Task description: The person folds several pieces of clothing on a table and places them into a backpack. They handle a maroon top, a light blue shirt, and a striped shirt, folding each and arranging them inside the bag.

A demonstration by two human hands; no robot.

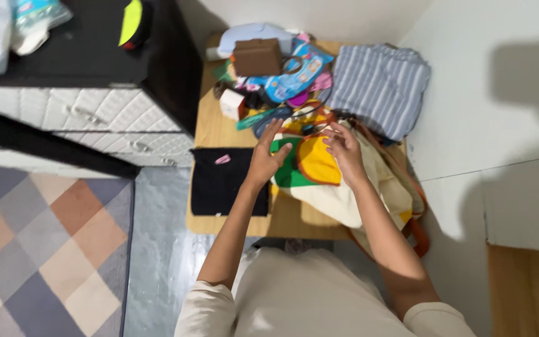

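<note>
Both hands, left [268, 159] and right [343, 148], rest open-gripped on a colourful bag [319, 171] amid cluttered toys [288, 78].

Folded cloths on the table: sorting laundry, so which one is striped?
The striped cloth at the far right corner by the wall; the black cloth near the left hand is plain.

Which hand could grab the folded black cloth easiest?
Probably the left hand: the black cloth lies right beside it on the wooden table, while the right hand rests across the colourful bag.
</note>
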